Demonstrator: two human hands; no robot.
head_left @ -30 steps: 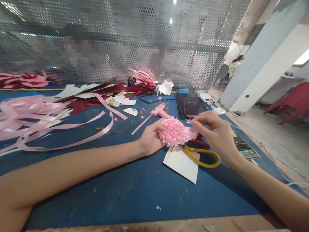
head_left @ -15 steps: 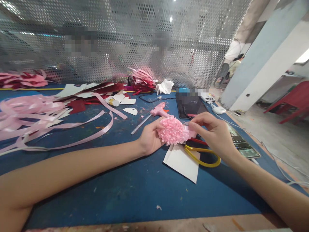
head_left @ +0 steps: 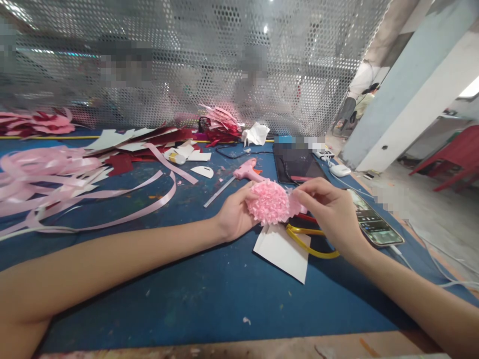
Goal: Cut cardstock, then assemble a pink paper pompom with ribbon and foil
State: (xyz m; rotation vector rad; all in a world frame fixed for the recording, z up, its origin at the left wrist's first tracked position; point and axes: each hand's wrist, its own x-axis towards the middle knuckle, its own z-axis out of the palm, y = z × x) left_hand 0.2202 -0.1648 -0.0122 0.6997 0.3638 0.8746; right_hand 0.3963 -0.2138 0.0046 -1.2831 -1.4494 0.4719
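Note:
A round, ruffled pink ribbon flower (head_left: pixel 268 202) is held above the table by my left hand (head_left: pixel 235 212), its thumb and fingers closed on the left edge. My right hand (head_left: pixel 331 209) pinches a pale pink ribbon piece (head_left: pixel 297 203) at the flower's right side. Whether that piece is joined to the flower I cannot tell. Just behind lies a pink glue gun (head_left: pixel 249 171) with a clear glue stick. Beneath my hands are a white card (head_left: pixel 282 252) and scissors with yellow handles (head_left: pixel 314 249), partly hidden by my right hand.
Loops of pink ribbon (head_left: pixel 48 174) spread over the blue table (head_left: pixel 179 294) at left, near white and red paper pieces (head_left: pixel 142 139). A dark tablet (head_left: pixel 297 162) sits behind, a lit phone (head_left: pixel 377 222) at right with cables. A perforated metal screen (head_left: pixel 179 65) stands along the back.
The flower has shifted very slightly right and tilted a little. My right fingers have moved slightly along the pale ribbon piece; both hands keep their grip.

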